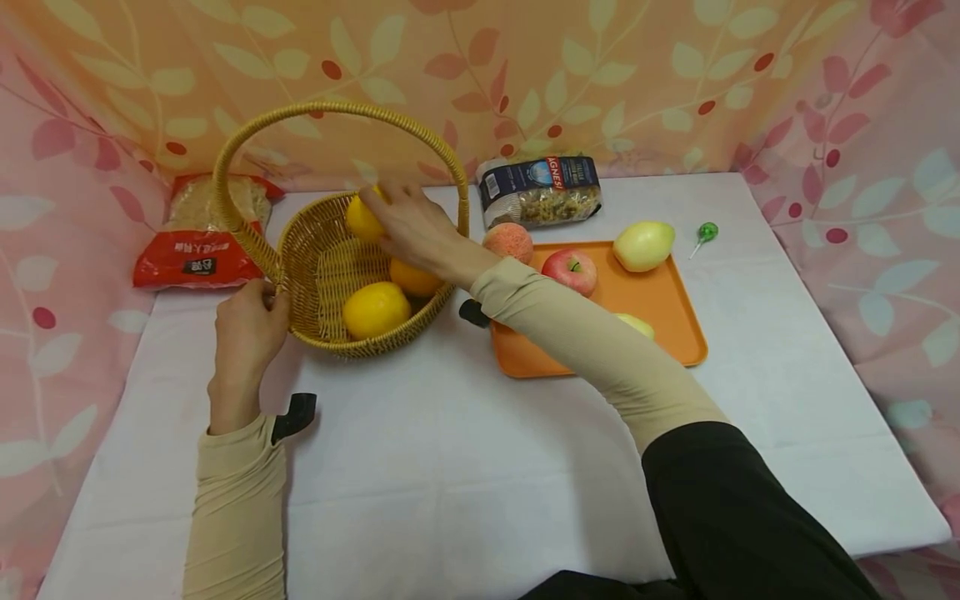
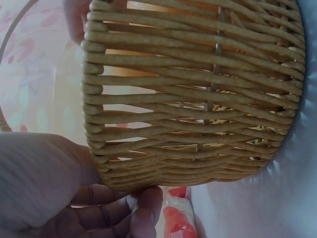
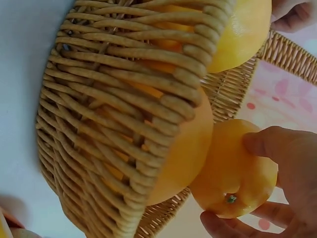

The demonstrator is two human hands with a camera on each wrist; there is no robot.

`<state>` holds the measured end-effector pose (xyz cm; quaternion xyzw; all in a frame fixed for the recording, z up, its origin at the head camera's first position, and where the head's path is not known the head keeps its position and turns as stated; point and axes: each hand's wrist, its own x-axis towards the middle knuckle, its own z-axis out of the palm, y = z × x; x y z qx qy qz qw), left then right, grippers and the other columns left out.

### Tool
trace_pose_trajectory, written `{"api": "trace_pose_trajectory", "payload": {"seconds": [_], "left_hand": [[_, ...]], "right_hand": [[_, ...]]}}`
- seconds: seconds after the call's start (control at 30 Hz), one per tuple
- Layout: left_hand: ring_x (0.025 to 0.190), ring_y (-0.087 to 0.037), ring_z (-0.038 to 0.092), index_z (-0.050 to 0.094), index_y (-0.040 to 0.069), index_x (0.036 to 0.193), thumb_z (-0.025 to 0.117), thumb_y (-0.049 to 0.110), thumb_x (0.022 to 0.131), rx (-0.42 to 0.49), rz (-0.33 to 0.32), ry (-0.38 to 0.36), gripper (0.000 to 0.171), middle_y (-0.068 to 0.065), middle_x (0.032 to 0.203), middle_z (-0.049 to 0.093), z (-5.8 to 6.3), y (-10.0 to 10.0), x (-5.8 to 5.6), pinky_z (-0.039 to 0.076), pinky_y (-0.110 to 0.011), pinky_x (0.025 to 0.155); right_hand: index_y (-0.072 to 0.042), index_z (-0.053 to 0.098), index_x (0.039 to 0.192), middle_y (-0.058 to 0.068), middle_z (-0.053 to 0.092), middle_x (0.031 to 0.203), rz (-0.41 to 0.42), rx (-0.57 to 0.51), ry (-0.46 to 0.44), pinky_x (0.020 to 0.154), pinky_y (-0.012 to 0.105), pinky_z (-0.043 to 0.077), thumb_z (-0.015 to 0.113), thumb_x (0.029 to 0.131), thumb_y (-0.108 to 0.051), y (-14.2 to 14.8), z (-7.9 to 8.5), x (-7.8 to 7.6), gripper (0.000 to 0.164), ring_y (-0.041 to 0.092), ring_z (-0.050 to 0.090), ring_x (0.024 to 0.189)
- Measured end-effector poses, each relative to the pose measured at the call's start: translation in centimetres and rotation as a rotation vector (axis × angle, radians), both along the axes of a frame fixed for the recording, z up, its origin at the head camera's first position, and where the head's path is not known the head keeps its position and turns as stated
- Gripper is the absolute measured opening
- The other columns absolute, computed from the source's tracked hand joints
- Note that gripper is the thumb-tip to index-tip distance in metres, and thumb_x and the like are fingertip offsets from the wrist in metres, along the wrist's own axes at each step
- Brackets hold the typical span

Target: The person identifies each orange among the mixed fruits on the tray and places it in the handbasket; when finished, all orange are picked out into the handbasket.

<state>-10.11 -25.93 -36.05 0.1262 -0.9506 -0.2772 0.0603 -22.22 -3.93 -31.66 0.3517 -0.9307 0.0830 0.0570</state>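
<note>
A woven wicker basket (image 1: 306, 242) with a tall arched handle stands on the white cloth. At its left rim, by the handle's foot, my left hand (image 1: 251, 327) grips the weave, thumb and fingers on either side of the edge, as the left wrist view (image 2: 119, 208) also has it. Over the basket's far side my right hand (image 1: 412, 223) holds an orange (image 3: 235, 171) between thumb and fingers, its green stem button showing. Below it in the basket lie a yellow lemon-like fruit (image 1: 377, 310) and another orange (image 1: 414, 279), partly covered by my right wrist.
To the right is an orange tray (image 1: 675, 333) with a red apple (image 1: 572, 271), a pale yellow-green fruit (image 1: 643, 246) and a peach-like fruit (image 1: 510, 242) at its corner. Behind lie a pasta bag (image 1: 540, 192) and, left, a red bag (image 1: 202, 246). A green lollipop (image 1: 707, 233) lies far right.
</note>
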Motion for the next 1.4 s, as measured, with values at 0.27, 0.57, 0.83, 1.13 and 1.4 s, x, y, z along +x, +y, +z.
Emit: {"api": "trace_pose_trajectory", "payload": {"seconds": [0.27,0.57,0.83,1.13,1.4], "left_hand": [[0.077,-0.037,0.059,0.059,-0.012,0.117,0.044,0.021,0.098,0.012,0.003,-0.005,0.041,-0.030,0.096,0.064,0.0,0.0,0.0,0.040,-0.023,0.051],[0.076,-0.036,0.059,0.058,-0.013,0.117,0.045,0.021,0.098,0.015,0.004,-0.014,0.041,-0.029,0.095,0.063,0.1,0.0,0.0,0.040,-0.023,0.051],[0.075,-0.036,0.059,0.059,-0.013,0.116,0.045,0.021,0.098,0.014,0.008,-0.012,0.040,-0.029,0.094,0.064,-0.1,-0.1,-0.1,0.040,-0.023,0.050],[0.074,-0.035,0.059,0.059,-0.013,0.115,0.045,0.021,0.098,0.020,0.004,-0.001,0.040,-0.029,0.094,0.064,0.0,0.0,-0.1,0.040,-0.022,0.049],[0.072,-0.035,0.059,0.059,-0.013,0.113,0.046,0.020,0.098,0.013,0.005,0.008,0.039,-0.029,0.093,0.064,0.0,0.0,0.0,0.039,-0.023,0.049]], "right_hand": [[-0.020,0.037,0.147,0.017,0.045,0.142,-0.038,0.060,-0.012,0.086,0.039,0.055,0.059,0.096,-0.028,-0.3,-0.7,-0.7,0.057,0.032,0.053,0.120],[-0.019,0.043,0.145,0.015,0.047,0.136,-0.030,0.097,-0.031,0.079,0.038,0.056,0.053,0.099,-0.023,-0.8,-1.2,-1.0,0.047,0.034,0.057,0.108],[-0.017,0.046,0.142,0.015,0.051,0.139,-0.017,0.149,-0.052,0.088,0.040,0.053,0.044,0.101,-0.013,-1.2,-2.0,-1.2,0.042,0.036,0.057,0.109],[-0.014,0.046,0.144,0.017,0.055,0.135,0.014,0.192,-0.051,0.098,0.041,0.050,0.048,0.097,-0.010,-1.4,-2.1,-1.5,0.047,0.032,0.058,0.118],[-0.014,0.045,0.145,0.016,0.054,0.137,0.010,0.210,-0.058,0.100,0.041,0.049,0.046,0.099,-0.011,-1.4,-1.9,-1.3,0.046,0.032,0.057,0.121]]}}
